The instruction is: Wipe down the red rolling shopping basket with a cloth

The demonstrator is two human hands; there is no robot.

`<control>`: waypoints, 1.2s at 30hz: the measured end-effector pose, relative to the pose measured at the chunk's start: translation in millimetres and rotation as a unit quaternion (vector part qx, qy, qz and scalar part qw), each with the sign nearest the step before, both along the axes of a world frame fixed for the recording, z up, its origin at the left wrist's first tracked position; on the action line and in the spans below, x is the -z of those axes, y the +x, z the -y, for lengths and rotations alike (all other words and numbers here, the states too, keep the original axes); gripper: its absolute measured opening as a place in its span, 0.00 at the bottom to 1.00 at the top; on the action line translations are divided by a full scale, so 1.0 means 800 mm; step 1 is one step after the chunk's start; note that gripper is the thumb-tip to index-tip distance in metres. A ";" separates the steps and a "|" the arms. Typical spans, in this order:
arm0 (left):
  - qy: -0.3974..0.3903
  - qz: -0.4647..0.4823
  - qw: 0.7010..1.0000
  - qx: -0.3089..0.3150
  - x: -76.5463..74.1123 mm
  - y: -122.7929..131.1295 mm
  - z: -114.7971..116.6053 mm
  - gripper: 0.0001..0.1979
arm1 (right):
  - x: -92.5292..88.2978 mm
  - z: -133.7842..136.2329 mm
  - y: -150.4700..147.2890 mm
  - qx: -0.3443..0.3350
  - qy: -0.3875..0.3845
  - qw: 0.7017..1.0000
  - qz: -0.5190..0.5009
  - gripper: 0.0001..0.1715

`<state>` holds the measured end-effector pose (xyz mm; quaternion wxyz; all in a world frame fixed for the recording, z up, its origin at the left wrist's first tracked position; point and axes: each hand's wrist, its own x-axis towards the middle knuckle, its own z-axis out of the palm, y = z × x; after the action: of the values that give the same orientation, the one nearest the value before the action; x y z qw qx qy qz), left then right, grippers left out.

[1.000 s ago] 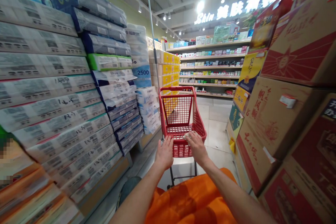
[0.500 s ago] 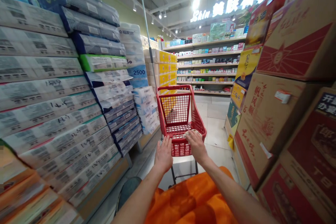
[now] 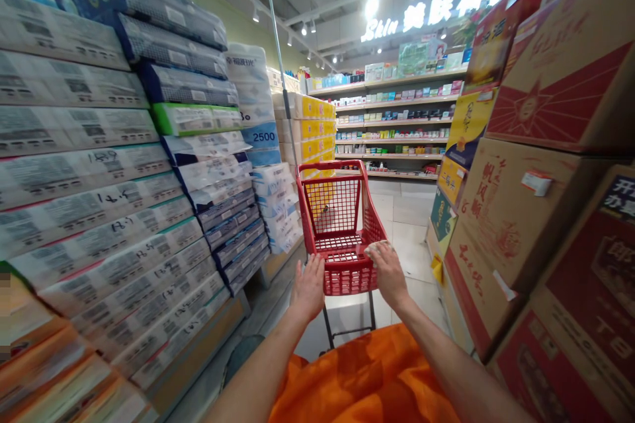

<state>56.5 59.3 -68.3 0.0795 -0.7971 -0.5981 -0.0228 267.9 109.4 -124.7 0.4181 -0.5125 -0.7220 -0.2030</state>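
Note:
A red plastic shopping cart (image 3: 350, 272) with mesh walls and dark metal legs stands right in front of me. My left hand (image 3: 308, 287) lies at its near left corner, fingers stretched out and resting against the rim. At the near right corner, my right hand (image 3: 390, 272) presses a small crumpled white cloth (image 3: 376, 248) onto the rim. That cloth is mostly covered by the fingers, so its exact kind is hard to tell. The cart's basket shows only its bare red grid floor.
Stacked tissue packs (image 3: 129, 211) rise close on the left, with yellow packs (image 3: 312, 125) farther on. Printed cardboard cartons (image 3: 506, 211) are piled on the right. A thin pole (image 3: 278, 33) stands beside the cart. Shelves of small products (image 3: 397, 120) line the far end of the tiled aisle (image 3: 407, 238).
My right hand has slid rightward with the white cloth along the cart's near rim to its right corner. The left hand and the cart have stayed nearly in place.

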 end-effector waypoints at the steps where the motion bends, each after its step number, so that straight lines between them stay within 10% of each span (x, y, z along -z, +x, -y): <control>1: -0.003 -0.002 1.000 0.000 0.000 0.001 -0.002 0.32 | 0.000 -0.002 0.007 0.015 0.001 1.000 -0.012 0.22; 9: -0.003 -0.020 1.000 -0.004 0.013 0.003 -0.004 0.34 | 0.003 0.008 -0.062 -0.077 -0.024 0.995 0.060 0.23; 16: -0.024 -0.008 0.999 -0.035 0.010 0.003 0.001 0.37 | -0.006 0.006 -0.010 0.018 -0.039 0.999 0.015 0.22; 22: -0.022 -0.013 0.999 -0.023 0.005 0.001 0.006 0.36 | -0.003 0.014 -0.077 -0.077 -0.037 0.994 0.067 0.24; 30: -0.006 -0.008 1.000 -0.015 0.010 0.002 0.005 0.34 | -0.009 0.002 -0.004 0.007 -0.040 0.999 0.007 0.21; 36: 0.011 -0.010 1.000 0.003 0.013 0.005 0.006 0.34 | -0.005 0.014 -0.080 -0.078 -0.030 0.996 0.043 0.21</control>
<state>60.6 54.6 -78.6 0.0945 -0.7982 -0.5946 -0.0217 203.6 98.5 -121.0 0.3851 -0.4580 -0.7829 -0.1700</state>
